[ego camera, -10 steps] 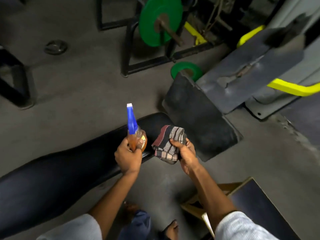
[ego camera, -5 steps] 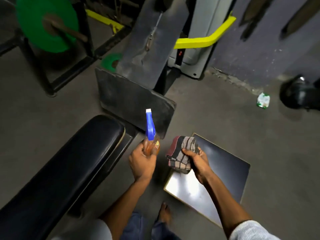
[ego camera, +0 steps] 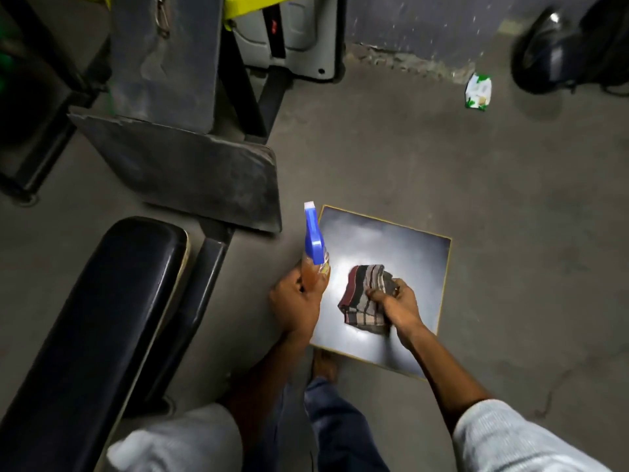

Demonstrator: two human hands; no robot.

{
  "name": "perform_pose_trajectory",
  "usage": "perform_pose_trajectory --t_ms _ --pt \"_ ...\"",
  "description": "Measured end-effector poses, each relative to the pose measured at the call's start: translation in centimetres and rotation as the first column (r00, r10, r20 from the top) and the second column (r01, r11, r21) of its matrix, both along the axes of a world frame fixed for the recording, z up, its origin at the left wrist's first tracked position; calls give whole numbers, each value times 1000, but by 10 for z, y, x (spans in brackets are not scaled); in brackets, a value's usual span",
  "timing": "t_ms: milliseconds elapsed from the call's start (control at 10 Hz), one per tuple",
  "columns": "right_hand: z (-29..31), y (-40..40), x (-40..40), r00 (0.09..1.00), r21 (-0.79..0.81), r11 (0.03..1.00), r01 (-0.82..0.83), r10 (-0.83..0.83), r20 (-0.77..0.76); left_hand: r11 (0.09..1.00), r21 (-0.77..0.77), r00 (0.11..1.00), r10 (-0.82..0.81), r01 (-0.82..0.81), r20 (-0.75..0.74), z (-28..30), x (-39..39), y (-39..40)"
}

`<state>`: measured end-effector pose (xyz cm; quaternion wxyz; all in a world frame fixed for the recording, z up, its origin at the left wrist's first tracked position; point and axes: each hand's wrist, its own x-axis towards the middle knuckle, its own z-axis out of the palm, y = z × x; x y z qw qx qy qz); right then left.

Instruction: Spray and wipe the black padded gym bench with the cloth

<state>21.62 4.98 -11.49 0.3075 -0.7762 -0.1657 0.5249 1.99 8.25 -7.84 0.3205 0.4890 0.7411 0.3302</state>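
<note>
The black padded gym bench (ego camera: 102, 318) runs diagonally along the lower left. My left hand (ego camera: 297, 301) grips a spray bottle (ego camera: 315, 253) of amber liquid with a blue nozzle, held upright to the right of the bench. A folded striped cloth (ego camera: 362, 294) is bunched in my right hand (ego camera: 396, 301). Both hands hover over a square black glossy board (ego camera: 408, 253) lying on the floor, apart from the bench.
A grey angled machine plate (ego camera: 190, 172) stands just beyond the bench's end, with a yellow-and-grey machine frame (ego camera: 292, 39) behind it. A green-white packet (ego camera: 478, 93) and a dark round object (ego camera: 558, 52) lie at the far right on the concrete floor. My foot (ego camera: 325, 366) shows below the board.
The view has swung right: the bench has slid to the left edge and the square board now sits under both hands. Each hand keeps its hold on bottle and cloth.
</note>
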Motion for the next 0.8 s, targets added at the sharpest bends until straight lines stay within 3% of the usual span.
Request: perform_pose_trajectory --t_ms 100,200,500,800 --pt "0 -16 12 829 -22 976 -215 195 524 999 -3 999 -43 43 -21 -6 5 -3" --pt "5 -26 20 825 105 983 -150 66 561 997 8 997 -73 73 8 -7 10 -8" --pt "21 -27 -3 936 147 982 -115 58 347 995 -51 995 -85 88 48 4 20 -14" --pt "33 -16 -25 951 174 977 -122 65 302 936 -334 993 -96 112 64 8 4 -4"
